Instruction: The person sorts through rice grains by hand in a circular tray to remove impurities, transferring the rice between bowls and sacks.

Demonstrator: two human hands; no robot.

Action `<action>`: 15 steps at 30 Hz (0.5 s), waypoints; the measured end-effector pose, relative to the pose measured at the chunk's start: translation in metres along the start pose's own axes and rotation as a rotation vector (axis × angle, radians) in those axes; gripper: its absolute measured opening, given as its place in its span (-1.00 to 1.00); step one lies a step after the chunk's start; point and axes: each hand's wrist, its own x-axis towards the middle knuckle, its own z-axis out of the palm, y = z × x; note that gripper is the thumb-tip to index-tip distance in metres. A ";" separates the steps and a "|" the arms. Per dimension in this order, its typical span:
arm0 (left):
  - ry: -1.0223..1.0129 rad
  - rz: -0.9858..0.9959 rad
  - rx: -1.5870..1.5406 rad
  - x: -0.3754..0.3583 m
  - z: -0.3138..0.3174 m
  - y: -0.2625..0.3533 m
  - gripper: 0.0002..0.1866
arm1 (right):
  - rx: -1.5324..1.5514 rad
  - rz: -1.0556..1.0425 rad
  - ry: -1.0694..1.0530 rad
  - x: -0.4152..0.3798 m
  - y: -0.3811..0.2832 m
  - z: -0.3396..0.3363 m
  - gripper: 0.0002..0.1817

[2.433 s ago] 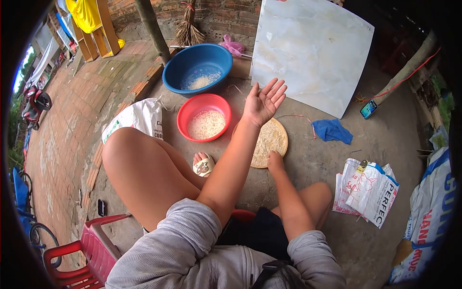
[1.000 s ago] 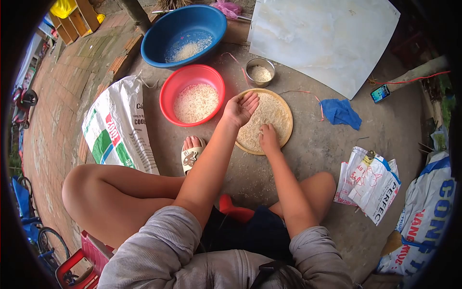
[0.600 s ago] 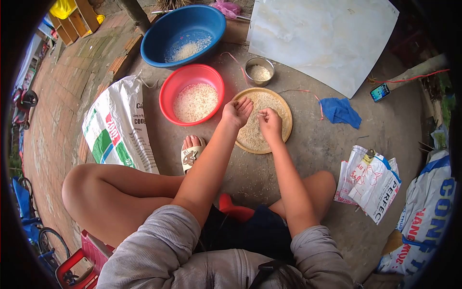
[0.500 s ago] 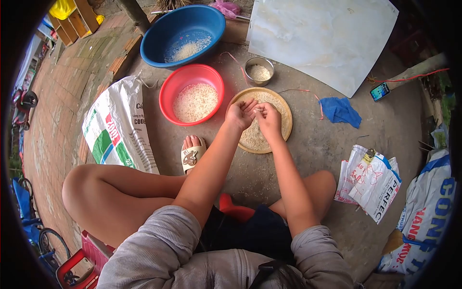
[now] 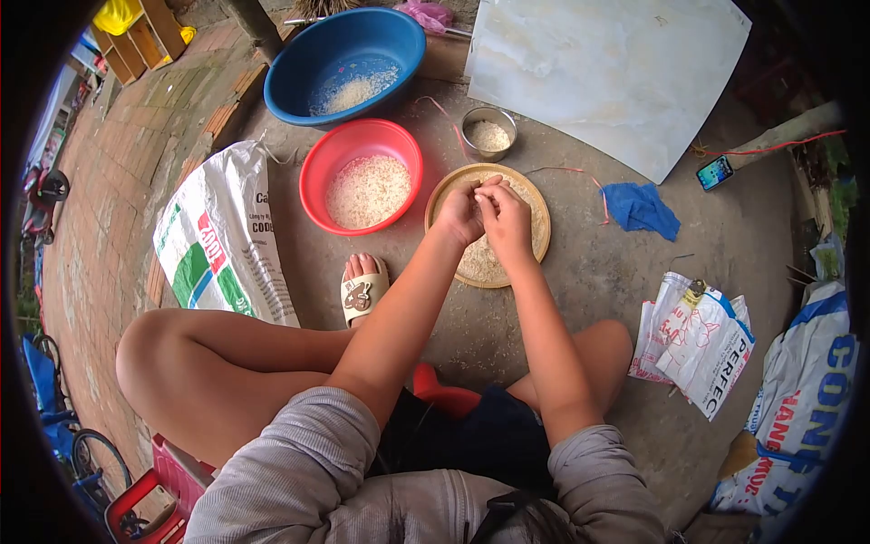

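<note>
Both of my hands are together above a round yellow-rimmed tray (image 5: 541, 245) of pale grains (image 5: 480, 261). My left hand (image 5: 460, 214) is cupped with its fingers curled, and whatever lies in its palm is too small to make out. Against it, my right hand (image 5: 506, 218) has thumb and fingers pinched; what they hold, if anything, is hidden. A red basin (image 5: 311, 192) of white grains stands left of the tray. Just beyond the tray is a small metal bowl (image 5: 489, 134) with grains in it.
A blue basin (image 5: 281, 91) with some grains stands at the back left, a white board (image 5: 607, 72) at the back right. Blue cloth (image 5: 642, 210), a phone (image 5: 714, 173) and printed bags (image 5: 698, 340) lie to the right. A white sack (image 5: 227, 240) lies left.
The fingers of my left hand have curled inward from a flatter, open palm. My right hand has stayed close against it, its fingers now nearer the left fingertips.
</note>
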 end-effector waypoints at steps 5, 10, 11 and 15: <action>0.052 0.019 0.027 -0.007 0.009 0.000 -0.58 | -0.018 -0.023 0.030 0.001 0.003 -0.001 -0.91; 0.033 0.002 0.040 -0.007 0.007 -0.004 -0.57 | 0.057 0.131 -0.035 0.002 -0.001 -0.007 -0.91; 0.002 -0.013 0.045 -0.005 0.004 -0.004 -0.57 | 0.057 0.132 -0.035 0.002 0.000 -0.008 -0.91; 0.009 -0.012 0.032 0.000 0.001 -0.006 -0.56 | -0.009 0.008 0.028 0.003 0.005 -0.009 -0.90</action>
